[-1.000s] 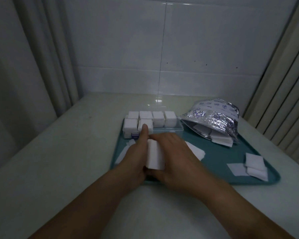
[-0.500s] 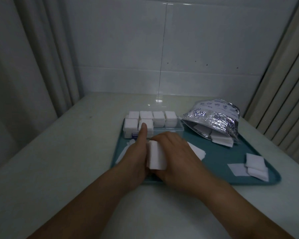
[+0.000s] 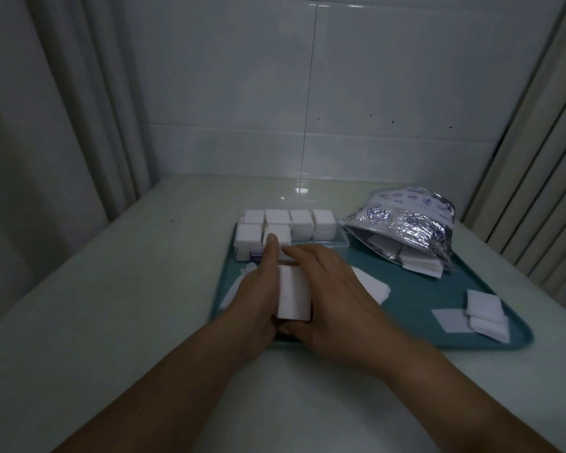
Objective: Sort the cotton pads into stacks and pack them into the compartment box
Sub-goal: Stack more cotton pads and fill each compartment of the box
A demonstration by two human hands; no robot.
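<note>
Both hands meet over the near edge of a teal tray (image 3: 415,302) that sits on a pale table (image 3: 118,289). Between them stands one stack of white cotton pads (image 3: 293,295), held on edge: the left hand (image 3: 258,294) presses its flat palm and straight fingers against the stack's left face, forefinger pointing toward 12 o'clock, while the right hand (image 3: 332,289) curls over the top and right side, thumb tucked beneath at 6 o'clock.

At 12 o'clock from the hands lies one clear compartment box (image 3: 339,241). Six of its compartments show white stacks: four in the far row, two in the near row at the left. The rest of the near row looks unfilled, though the hands hide part of it.

At 2 o'clock one silver foil bag (image 3: 406,223) lies open on its side, pads spilling from its mouth. At 3 o'clock, near the tray's right end, sit three loose pad groups (image 3: 481,308): one flat single pad and two small piles. More loose pads (image 3: 373,284) lie on the tray partly under the right hand, and a few at 9 o'clock beside the left; their count cannot be told.
</note>
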